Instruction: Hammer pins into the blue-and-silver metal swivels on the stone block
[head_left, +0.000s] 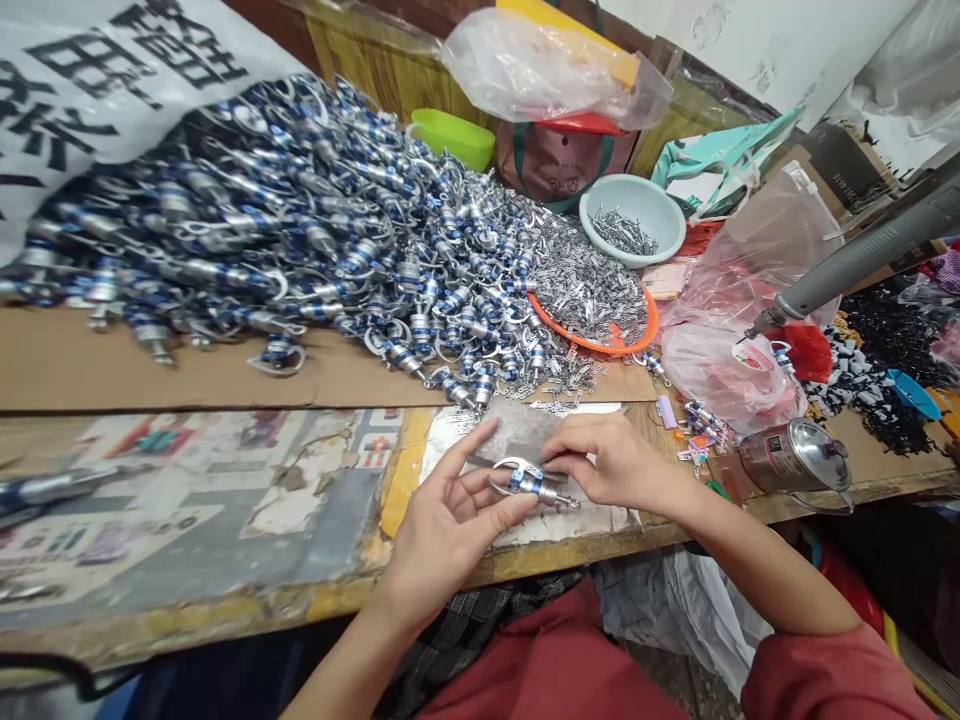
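In front of me a silver-and-blue metal fitting [529, 480], with a curved silver arm and a narrow tip pointing right, lies between my hands. My left hand [457, 505] grips its left end between thumb and fingers, the palm half turned up. The thumb and fingertips of my right hand [600, 455] are pinched together at the fitting's upper side; whatever is in the pinch is too small to make out. Beneath both hands is a worn grey-white work patch [510, 430] on the bench. Just beyond it, small flat metal links [562, 385] are scattered.
A large heap of similar fittings [337, 220] covers the back left. Behind the hands, an orange tray [622, 347] holds many metal links, and a pale blue bowl [667, 250] holds small pins. A metal pot [795, 465] stands right; a grey rod [862, 245] reaches in above.
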